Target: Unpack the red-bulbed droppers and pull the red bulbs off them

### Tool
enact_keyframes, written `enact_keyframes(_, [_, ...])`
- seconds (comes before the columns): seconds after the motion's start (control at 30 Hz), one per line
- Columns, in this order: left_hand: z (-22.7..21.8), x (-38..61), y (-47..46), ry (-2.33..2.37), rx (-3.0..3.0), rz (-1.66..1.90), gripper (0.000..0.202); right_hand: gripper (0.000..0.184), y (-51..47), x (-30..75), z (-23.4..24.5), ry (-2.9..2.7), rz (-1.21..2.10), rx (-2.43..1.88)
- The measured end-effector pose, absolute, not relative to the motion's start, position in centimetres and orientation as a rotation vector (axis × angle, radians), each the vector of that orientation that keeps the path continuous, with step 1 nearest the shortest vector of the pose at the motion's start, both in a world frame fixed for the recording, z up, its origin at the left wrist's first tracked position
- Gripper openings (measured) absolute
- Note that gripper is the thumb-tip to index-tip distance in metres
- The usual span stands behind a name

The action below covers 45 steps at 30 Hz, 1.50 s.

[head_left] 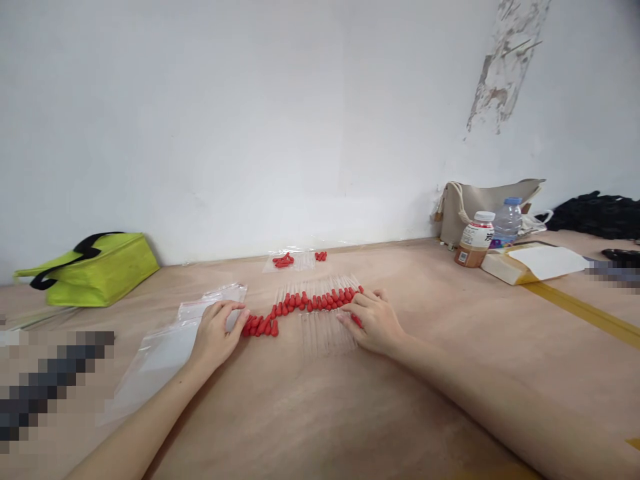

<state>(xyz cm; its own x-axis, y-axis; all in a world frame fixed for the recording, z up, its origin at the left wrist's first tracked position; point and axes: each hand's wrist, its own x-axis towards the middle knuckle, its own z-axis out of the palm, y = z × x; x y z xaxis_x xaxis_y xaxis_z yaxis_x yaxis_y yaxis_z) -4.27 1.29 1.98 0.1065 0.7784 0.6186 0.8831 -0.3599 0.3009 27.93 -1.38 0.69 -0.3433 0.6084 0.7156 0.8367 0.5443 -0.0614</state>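
A long row of glass droppers with red rubber bulbs [310,301] lies across the paper-covered table, thin clear tubes pointing away. Nearer to me lie more clear glass tubes [325,333]. My right hand [373,320] is at the row's right end, fingers bent and thumb drawn in around a dropper's red bulb [357,321], which shows partly between them. Loose red rubber bulbs [263,326] form a small pile at the left. Touching the left edge of that pile is my left hand [220,330], its thumb and forefinger apart.
Clear plastic bags [167,353] lie under and beside my left forearm. More red bulbs in a clear bag [283,261] sit near the wall. A lime-green bag [107,270] stands at left; a drink bottle [475,240], water bottle [509,223] and open box [515,267] at right.
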Motion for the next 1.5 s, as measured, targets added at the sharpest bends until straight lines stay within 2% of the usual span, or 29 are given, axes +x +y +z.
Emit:
enact_keyframes(0.3, [3.8, 5.0, 2.0, -1.177, -2.725, -0.752, 0.013, 0.022, -1.2, 32.3, -1.0, -1.911, -0.393, -1.311])
enact_keyframes(0.53, [3.4, 8.9, 5.7, -1.131, -2.776, -0.622, 0.027, 0.017, -1.5, 32.2, -0.9, -1.943, -0.365, -1.312])
enact_keyframes(0.8, [3.0, 8.9, 6.0, -1.257, -2.752, -0.796, 0.021, 0.018, -1.2, 32.0, -1.3, -1.901, -0.353, -1.32])
enact_keyframes(1.03, [2.8, 5.2, 1.9, -1.359, -2.588, -1.241, 0.023, 0.018, -1.2, 32.2, -1.3, -1.911, -0.33, -1.219])
enact_keyframes(1.17, [1.5, 2.9, -1.3, -1.331, -2.683, -1.411, 0.018, 0.027, -2.0, 31.2, -1.0, -1.957, -0.357, -1.071])
enact_keyframes(1.33, [0.4, 2.4, -2.8, -1.208, -2.941, -1.312, 0.015, 0.049, -3.4, 29.5, 0.2, -2.157, -0.422, -0.907])
enact_keyframes(1.4, [0.3, 2.6, -2.7, -1.135, -2.99, -1.264, 0.016, 0.048, -3.5, 28.9, 0.4, -2.225, -0.459, -0.854])
enact_keyframes(1.5, [0.3, 2.9, -2.5, -1.024, -2.994, -1.257, 0.017, 0.034, -3.1, 27.8, 0.1, -2.232, -0.47, -0.807])
